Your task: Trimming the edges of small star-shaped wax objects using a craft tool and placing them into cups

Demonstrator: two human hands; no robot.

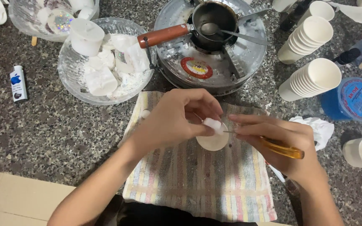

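My left hand (172, 119) pinches a small white wax chunk (211, 123) over a round white wax-filled cup (213, 141) that rests on a striped towel (197, 184). My right hand (281, 144) grips a thin tool with an orange handle (282, 149). Its metal tip points left and touches the wax chunk. Both hands meet above the cup.
A small stove (210, 67) carries a dark pot with a red handle (164, 35) and a spoon. A glass bowl of white wax pieces (105, 62) stands at left, paper cup stacks (311, 77) and a blue-lidded tub (357, 100) at right, and a crumpled tissue (317, 127).
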